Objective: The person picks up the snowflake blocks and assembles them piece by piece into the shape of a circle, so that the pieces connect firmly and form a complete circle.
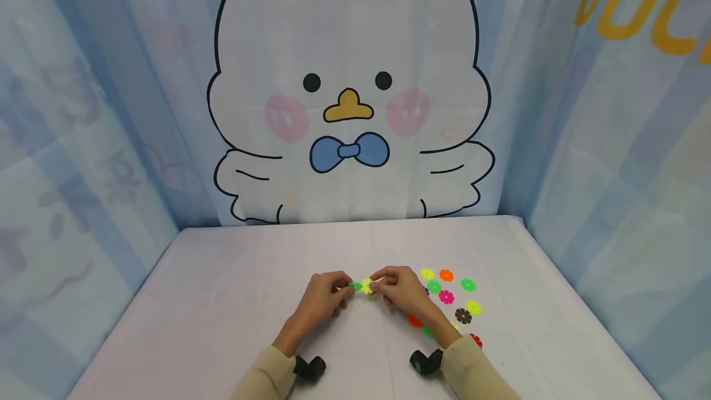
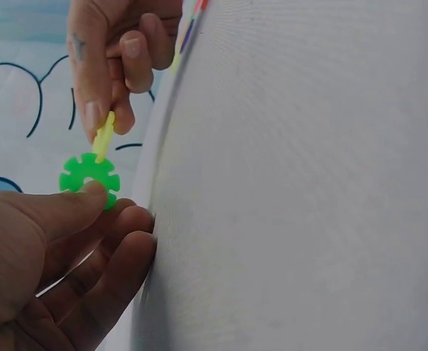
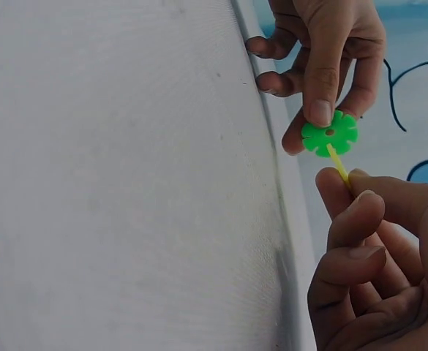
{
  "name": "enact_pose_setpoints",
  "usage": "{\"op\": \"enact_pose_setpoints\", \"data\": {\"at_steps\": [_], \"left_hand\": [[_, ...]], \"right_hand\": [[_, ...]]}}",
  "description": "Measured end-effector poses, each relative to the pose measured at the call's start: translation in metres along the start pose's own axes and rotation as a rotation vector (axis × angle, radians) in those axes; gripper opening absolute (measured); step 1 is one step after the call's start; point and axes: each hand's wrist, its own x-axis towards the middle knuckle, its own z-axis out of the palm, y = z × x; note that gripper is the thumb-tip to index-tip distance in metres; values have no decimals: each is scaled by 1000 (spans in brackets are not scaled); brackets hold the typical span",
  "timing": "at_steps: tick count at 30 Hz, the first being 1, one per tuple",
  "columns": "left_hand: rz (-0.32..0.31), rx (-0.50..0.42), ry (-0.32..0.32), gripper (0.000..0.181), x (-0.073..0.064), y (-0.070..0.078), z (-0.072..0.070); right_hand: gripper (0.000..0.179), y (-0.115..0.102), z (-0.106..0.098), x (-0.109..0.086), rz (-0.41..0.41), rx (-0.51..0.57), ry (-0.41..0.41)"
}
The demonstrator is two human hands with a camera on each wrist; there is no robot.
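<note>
Between thumb and fingertips my left hand (image 1: 324, 295) pinches a green notched plastic disc (image 2: 73, 177), a flower-shaped linking piece with slots round its rim. A yellow notched disc (image 1: 365, 286) is pinched in my right hand (image 1: 404, 289). Both wrist views show the yellow disc (image 2: 105, 135) nearly edge-on, at an angle to the green disc (image 3: 344, 137), its edge meeting the green rim at a slot. How deep it sits in the slot I cannot tell. Both hands are above the middle of the white table.
Loose notched discs lie right of and partly behind my right forearm, including an orange disc (image 1: 447, 275), a pink disc (image 1: 447, 297) and a brown disc (image 1: 463, 316). Printed curtains (image 1: 355, 190) surround the white table (image 1: 222, 301) at the back and sides.
</note>
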Motion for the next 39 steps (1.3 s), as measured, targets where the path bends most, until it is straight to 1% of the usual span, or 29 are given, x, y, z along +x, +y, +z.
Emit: {"op": "enact_pose_setpoints", "data": {"at_steps": [7,11,15,21,28,34,39], "left_hand": [[23,-20,21,8,-2,2,0],[20,-37,28,8,-2,3,-2],[32,-38,31,8,-2,4,-3],[59,-34,36,7,-2,6,-3],[112,-32,42,6,-2,7,-3],[114,-43,43,6,-3,5,-3],[111,-60,49,6,-4,5,-2]], "right_hand": [[26,0,-1,-2,40,13,-8],[26,0,-1,0,41,22,-21],[24,0,-1,1,45,46,-36],[22,-2,-3,2,67,83,-43],[21,-5,-3,0,87,107,-42],[22,-6,0,-2,100,114,-45],[23,-7,2,-4,92,135,-42]]}}
